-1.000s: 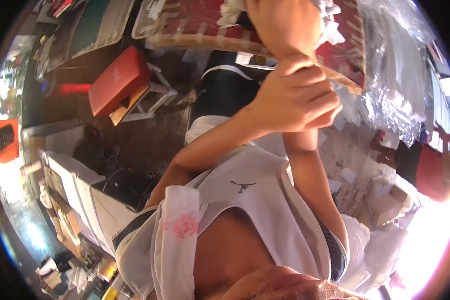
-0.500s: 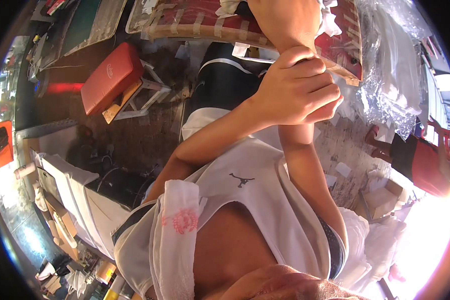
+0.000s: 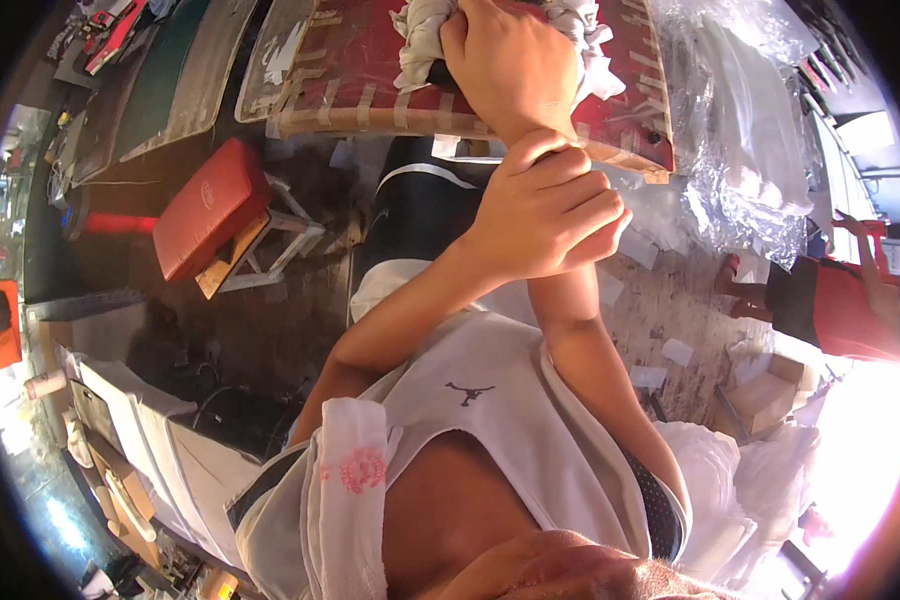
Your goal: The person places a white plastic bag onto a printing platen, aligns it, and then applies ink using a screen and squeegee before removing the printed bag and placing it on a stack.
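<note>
My left hand (image 3: 550, 210) is closed round my right wrist, its fingers wrapped over the top. Beyond it, my right hand (image 3: 515, 75) is at the red panel (image 3: 365, 60), knuckles up and thumb bent. It seems closed over a dark thing (image 3: 440, 73) bunched with white cloth (image 3: 422, 40); my own hand hides most of that thing and the fingertips. More crumpled white cloth (image 3: 595, 75) sticks out on the other side of the hand. The panel has a wooden edge with strips of tape along it. A white towel (image 3: 345, 500) hangs over my left shoulder.
To the left stands a stool with a red padded box (image 3: 210, 210) on top. Clear plastic sheeting (image 3: 760, 170) lies to the right. Farther right is a person in red and black (image 3: 850, 305). A cardboard box (image 3: 765, 395) sits on the floor, among paper scraps.
The view has shifted, showing more of the panel and the white cloth. Both hands now appear lower and farther left in the picture. The left hand's hold on the right wrist is unchanged.
</note>
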The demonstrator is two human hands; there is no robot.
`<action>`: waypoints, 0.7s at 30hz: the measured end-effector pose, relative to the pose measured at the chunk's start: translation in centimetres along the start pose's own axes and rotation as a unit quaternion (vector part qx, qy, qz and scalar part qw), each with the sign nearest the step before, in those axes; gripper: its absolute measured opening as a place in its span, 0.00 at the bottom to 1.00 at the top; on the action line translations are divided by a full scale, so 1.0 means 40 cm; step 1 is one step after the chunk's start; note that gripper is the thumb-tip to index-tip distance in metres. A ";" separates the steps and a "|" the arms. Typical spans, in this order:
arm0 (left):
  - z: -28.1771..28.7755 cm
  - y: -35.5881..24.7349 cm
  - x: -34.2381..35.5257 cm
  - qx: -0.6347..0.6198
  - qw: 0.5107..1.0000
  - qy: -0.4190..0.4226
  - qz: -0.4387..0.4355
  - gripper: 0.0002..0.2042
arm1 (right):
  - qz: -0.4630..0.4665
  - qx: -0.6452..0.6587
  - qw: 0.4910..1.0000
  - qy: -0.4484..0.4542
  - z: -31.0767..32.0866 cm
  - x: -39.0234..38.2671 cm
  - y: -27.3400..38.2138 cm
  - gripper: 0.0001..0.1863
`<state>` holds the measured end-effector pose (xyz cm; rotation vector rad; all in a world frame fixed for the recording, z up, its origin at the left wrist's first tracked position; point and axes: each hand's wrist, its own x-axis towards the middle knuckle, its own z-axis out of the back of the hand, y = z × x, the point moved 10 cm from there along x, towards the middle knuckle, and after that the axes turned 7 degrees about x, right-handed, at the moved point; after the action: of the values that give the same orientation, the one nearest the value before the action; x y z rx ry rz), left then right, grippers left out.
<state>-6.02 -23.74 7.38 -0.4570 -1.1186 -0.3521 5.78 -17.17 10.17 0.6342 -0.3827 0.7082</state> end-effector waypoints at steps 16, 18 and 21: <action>-0.002 0.001 -0.008 -0.015 1.000 0.016 0.005 0.08 | 0.032 -0.011 0.997 -0.069 -0.031 -0.013 -0.016 0.10; -0.006 0.000 -0.009 -0.016 1.000 0.018 0.003 0.08 | 0.045 -0.018 0.995 -0.092 -0.019 -0.016 -0.011 0.11; -0.004 0.001 -0.012 -0.012 1.000 0.013 0.002 0.07 | 0.058 -0.040 0.993 -0.092 -0.017 -0.015 0.003 0.12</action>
<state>-6.06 -23.79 6.89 -0.4749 -1.0894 -0.3667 5.33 -16.95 9.41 0.6069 -0.6194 0.7439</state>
